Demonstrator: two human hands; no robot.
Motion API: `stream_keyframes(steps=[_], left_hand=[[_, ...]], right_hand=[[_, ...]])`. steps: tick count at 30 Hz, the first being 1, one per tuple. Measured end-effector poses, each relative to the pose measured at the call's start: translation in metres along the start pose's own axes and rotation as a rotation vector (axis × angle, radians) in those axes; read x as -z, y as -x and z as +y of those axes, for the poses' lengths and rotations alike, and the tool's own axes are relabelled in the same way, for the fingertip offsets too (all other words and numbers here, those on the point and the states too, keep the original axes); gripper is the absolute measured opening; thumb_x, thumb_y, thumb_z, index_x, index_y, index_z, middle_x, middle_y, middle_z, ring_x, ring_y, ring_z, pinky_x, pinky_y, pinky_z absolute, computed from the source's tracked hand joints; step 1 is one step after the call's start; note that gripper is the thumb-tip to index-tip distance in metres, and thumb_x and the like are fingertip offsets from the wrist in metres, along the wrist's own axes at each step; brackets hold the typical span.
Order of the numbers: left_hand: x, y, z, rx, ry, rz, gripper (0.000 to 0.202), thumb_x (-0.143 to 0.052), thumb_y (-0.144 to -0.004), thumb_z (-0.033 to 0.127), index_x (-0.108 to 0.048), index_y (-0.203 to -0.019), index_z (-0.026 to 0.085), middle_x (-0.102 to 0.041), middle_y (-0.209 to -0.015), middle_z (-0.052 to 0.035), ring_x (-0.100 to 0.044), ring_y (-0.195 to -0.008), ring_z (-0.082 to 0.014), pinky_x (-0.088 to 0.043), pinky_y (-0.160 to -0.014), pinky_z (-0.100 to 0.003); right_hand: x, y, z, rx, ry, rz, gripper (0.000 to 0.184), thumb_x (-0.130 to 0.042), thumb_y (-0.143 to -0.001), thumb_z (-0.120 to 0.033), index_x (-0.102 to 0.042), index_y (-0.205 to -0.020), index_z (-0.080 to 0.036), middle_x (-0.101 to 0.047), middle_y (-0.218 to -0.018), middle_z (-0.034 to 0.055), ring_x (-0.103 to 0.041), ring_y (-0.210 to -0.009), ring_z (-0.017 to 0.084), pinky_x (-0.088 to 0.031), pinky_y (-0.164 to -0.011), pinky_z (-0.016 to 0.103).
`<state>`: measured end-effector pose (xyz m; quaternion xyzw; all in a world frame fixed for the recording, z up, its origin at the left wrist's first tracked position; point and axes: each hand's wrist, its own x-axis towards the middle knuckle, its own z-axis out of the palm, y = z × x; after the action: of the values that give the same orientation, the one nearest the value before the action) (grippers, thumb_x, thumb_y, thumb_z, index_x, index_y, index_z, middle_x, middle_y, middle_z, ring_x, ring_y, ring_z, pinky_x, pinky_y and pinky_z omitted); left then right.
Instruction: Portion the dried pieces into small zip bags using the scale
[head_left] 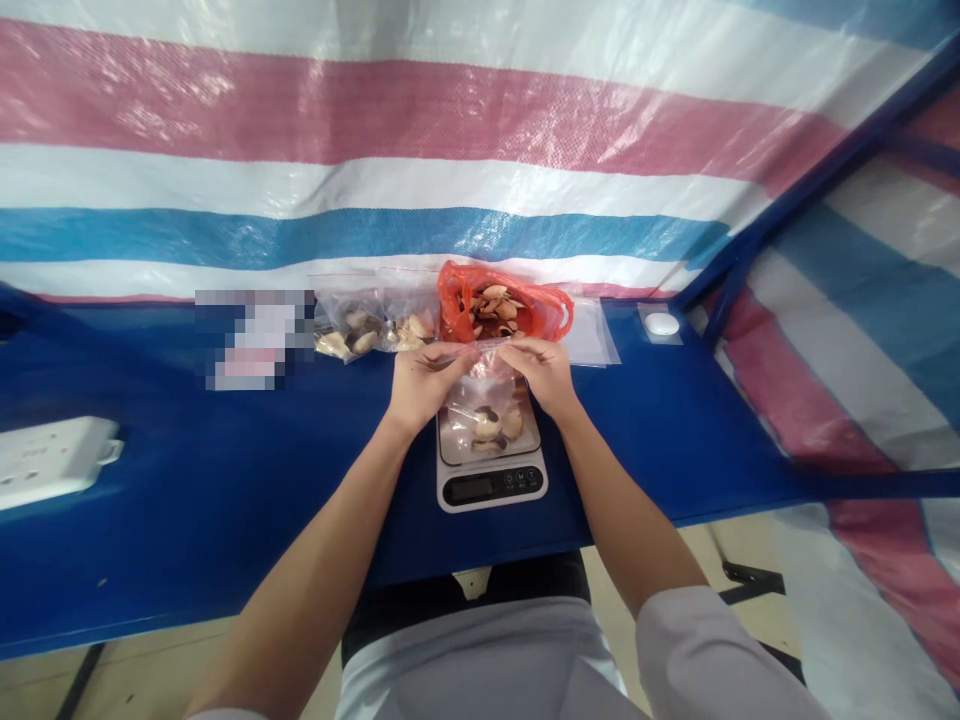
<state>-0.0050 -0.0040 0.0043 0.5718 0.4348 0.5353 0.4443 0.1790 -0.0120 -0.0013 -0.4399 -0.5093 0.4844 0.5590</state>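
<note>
At the far end of the flat white rectangular scale [492, 488], the left hand [430, 378] and right hand [544, 372], nearly closed, each pinch the top edge of a clear plastic bag [480, 394], its pale curved pieces [489, 425] over the scale's plate [452, 445]. Beyond the scale sits a thin red plastic carrier bag [556, 318] of tan pieces [496, 298]

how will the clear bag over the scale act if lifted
The clear bag likely flops, its thin film being wrinkled. The pale pieces gathered at one end should weigh that end down. Probably light: few pieces show.
</note>
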Motion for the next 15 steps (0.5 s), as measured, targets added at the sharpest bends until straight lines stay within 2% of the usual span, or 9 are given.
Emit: stream_keyframes(steps=[4,9,15], left_hand=[[0.0013,-0.0016,-0.0021,-0.003,0.01,-0.006,0.03,-0.087,-0.068,0.043,-0.083,-0.081,0.017,-0.081,-0.08,-0.0066,-0.073,-0.071,-0.0214,-0.06,-0.07,-0.031],[0.0006,-0.0026,-0.0019,0.025,0.045,-0.033,0.037,-0.089,-0.066,0.048,-0.083,-0.083,0.016,-0.081,-0.084,-0.0083,-0.074,-0.075,-0.0229,-0.06,-0.073,-0.032],[-0.001,-0.0004,-0.0002,0.034,0.058,-0.037,0.042,-0.09,-0.065,0.051,-0.083,-0.085,0.015,-0.08,-0.08,-0.009,-0.073,-0.071,-0.022,-0.06,-0.07,-0.032]], right_hand=[[0.0008,-0.0003,0.0015,0.0,-0.007,0.005,0.037,-0.083,-0.069,-0.057,-0.076,-0.077,-0.022,-0.075,-0.072,0.0013,-0.071,-0.064,0.019,-0.06,-0.061,0.031],[0.0006,0.0009,0.0,0.079,0.094,0.013,0.035,-0.077,-0.076,-0.056,-0.075,-0.074,-0.021,-0.076,-0.074,0.0023,-0.071,-0.068,0.018,-0.059,-0.067,0.03],[-0.0014,0.0015,0.0042,0.068,0.127,0.027,0.032,-0.078,-0.075,-0.054,-0.078,-0.078,-0.022,-0.076,-0.07,0.0017,-0.071,-0.065,0.019,-0.057,-0.061,0.03]])
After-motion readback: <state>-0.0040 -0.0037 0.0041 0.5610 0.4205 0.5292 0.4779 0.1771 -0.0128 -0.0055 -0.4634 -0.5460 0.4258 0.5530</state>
